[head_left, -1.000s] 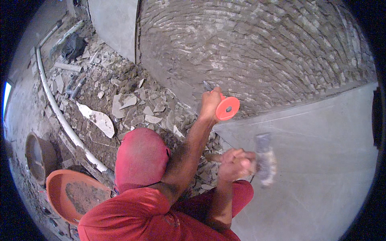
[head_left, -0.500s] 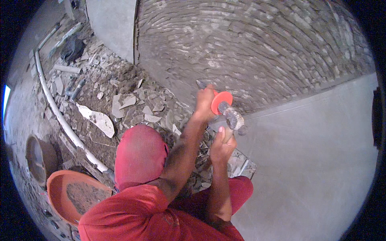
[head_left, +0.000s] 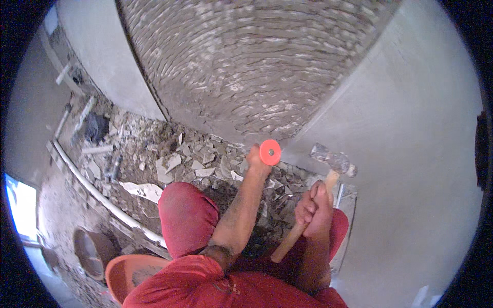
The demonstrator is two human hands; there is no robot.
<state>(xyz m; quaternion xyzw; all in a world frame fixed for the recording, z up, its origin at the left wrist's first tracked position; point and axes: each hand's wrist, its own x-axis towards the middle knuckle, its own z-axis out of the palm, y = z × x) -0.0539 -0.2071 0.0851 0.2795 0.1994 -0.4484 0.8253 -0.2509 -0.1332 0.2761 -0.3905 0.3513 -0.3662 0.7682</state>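
My left hand [head_left: 255, 156] is closed around a chisel with a round orange hand guard [head_left: 270, 152]. It is held low against the foot of a rough grey wall [head_left: 231, 66] covered in curved ridges. The guard and hand hide the chisel's tip, and its struck end faces up. In my right hand [head_left: 316, 208] is a hammer [head_left: 336, 162], gripped around its wooden handle. The worn metal head stands to the right of the guard, apart from the chisel.
Broken tile and rubble [head_left: 205, 167] cover the ground along the wall. Smooth grey surfaces flank the ridged area at left [head_left: 102, 56] and right [head_left: 411, 154]. A white pipe [head_left: 95, 191] crosses the left side, near a bucket [head_left: 92, 251] and an orange basin [head_left: 115, 274].
The hammer head has moved from close by the chisel's struck end out to the right, showing its whole handle. The view has shifted and turned. Both hands keep their holds.
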